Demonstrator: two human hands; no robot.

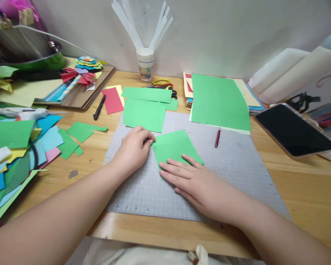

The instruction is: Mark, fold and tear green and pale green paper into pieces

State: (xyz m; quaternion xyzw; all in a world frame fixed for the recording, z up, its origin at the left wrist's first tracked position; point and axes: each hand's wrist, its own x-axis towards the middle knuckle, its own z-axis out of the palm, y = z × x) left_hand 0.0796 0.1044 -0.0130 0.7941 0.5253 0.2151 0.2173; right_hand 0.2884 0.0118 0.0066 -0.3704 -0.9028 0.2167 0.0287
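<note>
A piece of green paper [176, 143] lies turned at an angle on the grey cutting mat [231, 173]. With thumb and fingers pinched together, my left hand [136, 147] is closed on the paper's left corner. My right hand [195, 180] lies open and flat across the lower part of the same sheet, fingers stretched to the left, hiding its near edge. Just behind my left hand are larger green paper pieces [145, 114], partly on the mat. A short dark red pencil [217, 138] rests on the mat to the right of the sheet.
Green sheets [220, 99] top a paper stack at the back right, beside a tilted phone [295, 129]. Scissors [162, 83] and a paper cup [145, 66] of white sticks stand behind. Paper scraps [48, 140], a glue gun [24, 112] and a black pen [99, 107] lie left.
</note>
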